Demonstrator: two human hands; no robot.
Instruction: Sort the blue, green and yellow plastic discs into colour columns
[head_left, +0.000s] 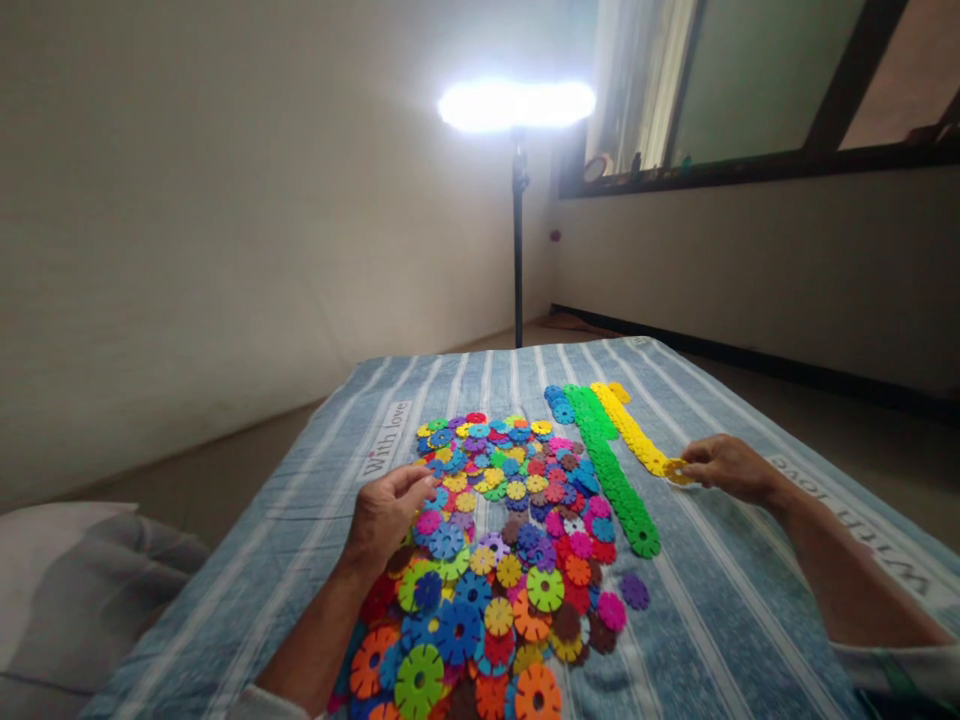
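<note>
A heap of coloured plastic snowflake discs (pixel 495 540) lies spread on a blue striped cloth (pixel 735 620). To its right run joined rows of discs: a yellow row (pixel 634 435), a green row (pixel 611 470) and a short blue row (pixel 559 403). My right hand (pixel 726 466) pinches a yellow disc (pixel 677 470) at the near end of the yellow row. My left hand (pixel 388 515) rests on the left side of the heap, fingers curled over the discs; what they grip is hidden.
A lamp on a black stand (pixel 517 230) shines brightly behind the cloth. A window (pixel 757 80) sits at the upper right. A grey cushion (pixel 67 590) lies at the lower left. White walls surround the floor.
</note>
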